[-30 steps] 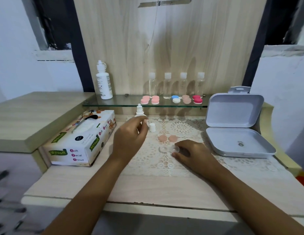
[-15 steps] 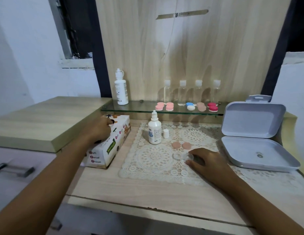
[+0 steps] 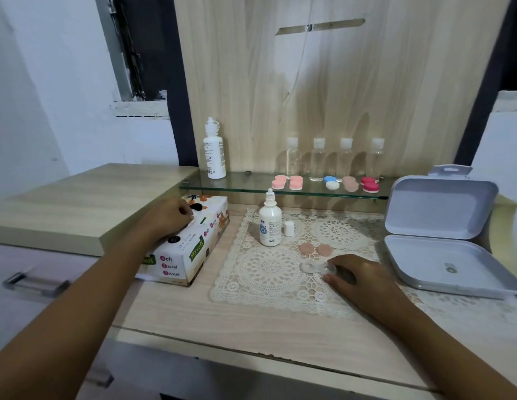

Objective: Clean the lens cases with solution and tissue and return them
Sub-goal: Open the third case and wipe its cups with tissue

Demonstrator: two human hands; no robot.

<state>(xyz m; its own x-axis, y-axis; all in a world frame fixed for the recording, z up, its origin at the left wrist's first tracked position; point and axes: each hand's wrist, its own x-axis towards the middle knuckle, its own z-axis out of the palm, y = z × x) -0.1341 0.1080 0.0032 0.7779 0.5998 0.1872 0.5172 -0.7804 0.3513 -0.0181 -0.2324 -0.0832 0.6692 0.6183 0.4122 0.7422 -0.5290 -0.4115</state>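
head view: left hand (image 3: 168, 217) pinches tissue (image 3: 191, 220), right hand (image 3: 364, 281) holds lens case (image 3: 315, 267).

This looked like a home vanity corner, not a lab or shop; a pale wooden table (image 3: 251, 327) carried a crocheted lace doily (image 3: 269, 269); a glass shelf (image 3: 245, 183) against a wood-grain back panel (image 3: 309, 82) held coloured lens cases (image 3: 369, 184) and small clear bottles (image 3: 318, 160); a box of facial tissue (image 3: 191, 255) sat on the table; painted white walls (image 3: 49, 96) and a metal drawer handle (image 3: 35, 282) flanked it.
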